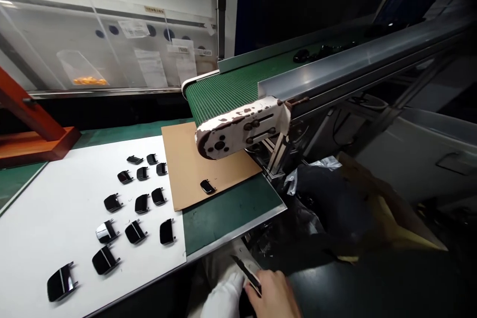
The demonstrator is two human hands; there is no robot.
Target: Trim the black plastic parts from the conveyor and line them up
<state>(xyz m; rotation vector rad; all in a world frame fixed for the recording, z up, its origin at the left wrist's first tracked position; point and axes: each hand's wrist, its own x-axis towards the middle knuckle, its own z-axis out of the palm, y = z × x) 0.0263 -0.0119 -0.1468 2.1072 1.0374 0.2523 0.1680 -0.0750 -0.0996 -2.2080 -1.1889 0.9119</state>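
At the bottom of the head view, just below the table edge, my right hand [275, 292] is bare and closed around a thin dark strip with a pale edge [246, 273]; its exact kind I cannot make out. Close beside it is my left hand [224, 297] in a white glove, near the strip's lower side; its fingers are too unclear to read. Several glossy black curved plastic parts with small pegs [106, 259] lie in loose rows on a white sheet [147, 271]. One more black part [207, 187] rests on a brown cardboard sheet [186, 159].
A green conveyor belt [231, 87] with dark parts [301, 55] on it ends over the cardboard. An orange stand [35, 109] is at the left. Clear plastic bins [122, 59] line the back. A dark bag [335, 208] sits right of the table.
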